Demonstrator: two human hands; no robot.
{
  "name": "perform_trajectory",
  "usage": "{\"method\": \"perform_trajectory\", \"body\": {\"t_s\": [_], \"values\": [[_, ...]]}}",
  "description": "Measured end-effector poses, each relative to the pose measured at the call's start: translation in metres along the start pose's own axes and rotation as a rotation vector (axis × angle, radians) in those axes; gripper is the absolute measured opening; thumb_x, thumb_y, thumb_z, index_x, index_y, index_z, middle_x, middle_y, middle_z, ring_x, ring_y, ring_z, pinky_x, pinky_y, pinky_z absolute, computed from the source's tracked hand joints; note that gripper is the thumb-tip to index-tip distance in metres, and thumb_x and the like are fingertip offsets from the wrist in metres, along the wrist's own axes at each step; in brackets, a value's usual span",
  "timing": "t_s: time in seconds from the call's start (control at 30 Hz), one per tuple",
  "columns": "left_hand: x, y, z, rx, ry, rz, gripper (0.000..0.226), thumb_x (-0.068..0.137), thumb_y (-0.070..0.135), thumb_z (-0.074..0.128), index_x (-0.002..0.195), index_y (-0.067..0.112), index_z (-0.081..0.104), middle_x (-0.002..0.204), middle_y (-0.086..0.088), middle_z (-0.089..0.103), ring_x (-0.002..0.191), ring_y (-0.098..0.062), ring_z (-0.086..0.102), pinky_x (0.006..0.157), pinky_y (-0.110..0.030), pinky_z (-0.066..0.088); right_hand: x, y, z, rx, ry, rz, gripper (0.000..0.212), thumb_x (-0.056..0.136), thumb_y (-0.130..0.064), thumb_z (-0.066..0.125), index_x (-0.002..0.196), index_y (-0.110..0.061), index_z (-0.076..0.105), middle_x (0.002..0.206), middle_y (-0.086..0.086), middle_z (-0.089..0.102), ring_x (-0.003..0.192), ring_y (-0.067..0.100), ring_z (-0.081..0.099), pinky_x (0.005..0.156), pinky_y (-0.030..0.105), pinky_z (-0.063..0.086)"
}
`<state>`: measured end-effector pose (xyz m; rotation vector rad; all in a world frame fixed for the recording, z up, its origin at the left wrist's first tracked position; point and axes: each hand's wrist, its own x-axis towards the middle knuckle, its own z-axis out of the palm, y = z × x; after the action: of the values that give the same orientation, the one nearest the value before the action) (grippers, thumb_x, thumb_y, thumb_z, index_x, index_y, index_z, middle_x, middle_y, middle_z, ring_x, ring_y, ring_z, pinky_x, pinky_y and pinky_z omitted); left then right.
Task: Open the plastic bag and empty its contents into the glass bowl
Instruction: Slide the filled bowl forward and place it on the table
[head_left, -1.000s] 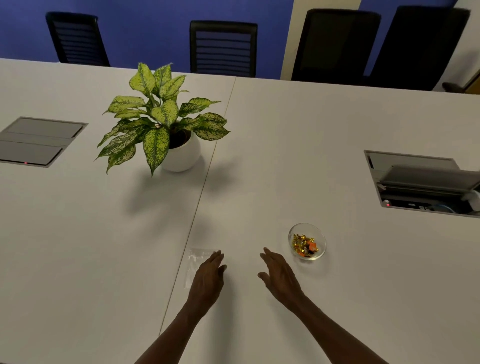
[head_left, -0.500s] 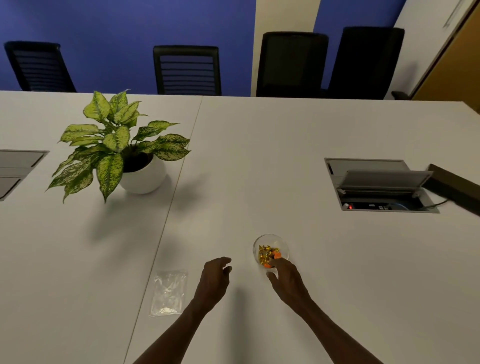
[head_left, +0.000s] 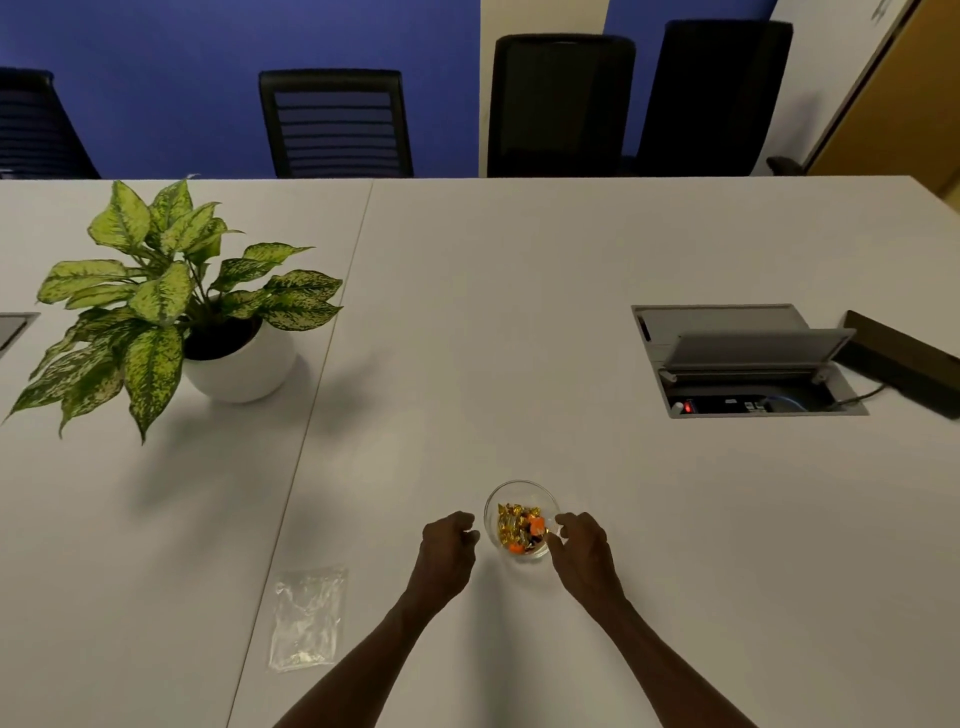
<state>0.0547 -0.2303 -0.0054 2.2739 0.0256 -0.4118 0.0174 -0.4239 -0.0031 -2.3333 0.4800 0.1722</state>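
A small glass bowl (head_left: 521, 485) stands on the white table (head_left: 519, 312), holding gold and orange wrapped candies (head_left: 511, 525). My right hand (head_left: 584, 553) is at the bowl's right side, thumb and fingertips pinched on its rim. Just left of the bowl is my left hand (head_left: 447, 553), fingers curled in, with a small gap to the glass. The clear plastic bag (head_left: 309, 618) lies flat and crumpled on the table to the left of my left forearm, with nothing visible inside and no hand touching it.
A potted plant (head_left: 171, 312) in a white pot stands at the back left. An open cable hatch (head_left: 743, 358) is sunk into the table at the right, with a dark box (head_left: 904, 358) beside it. Black chairs (head_left: 561, 104) line the far edge.
My left hand has left the bag and moved right toward the bowl. My right hand went from the bare table to the bowl's rim. The view has shifted, so everything sits further left.
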Motion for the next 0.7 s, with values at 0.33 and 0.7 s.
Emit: {"method": "perform_trajectory", "body": {"t_s": [0.33, 0.7], "values": [[0.024, 0.012, 0.016, -0.166, -0.004, -0.132, 0.019, 0.093, 0.016, 0.060, 0.101, 0.006, 0.073, 0.092, -0.012, 0.077, 0.088, -0.029, 0.070, 0.088, -0.039, 0.051, 0.022, 0.006, 0.008, -0.040, 0.024, 0.090, 0.020, 0.090, -0.017, 0.063, 0.077, -0.002, 0.060, 0.072, 0.011, 0.064, 0.069, 0.026, 0.056, 0.062, 0.032, 0.045], [0.033, 0.007, 0.018, -0.227, -0.010, -0.216, 0.010, 0.084, 0.010, 0.070, 0.083, 0.006, 0.079, 0.068, -0.012, 0.076, 0.061, -0.021, 0.070, 0.074, -0.036, 0.060, 0.037, 0.012, 0.008, -0.024, 0.035, 0.033, 0.056, 0.088, -0.010, 0.061, 0.046, -0.023, 0.028, 0.042, -0.009, 0.032, 0.041, 0.006, 0.027, 0.044, 0.019, 0.022]]}}
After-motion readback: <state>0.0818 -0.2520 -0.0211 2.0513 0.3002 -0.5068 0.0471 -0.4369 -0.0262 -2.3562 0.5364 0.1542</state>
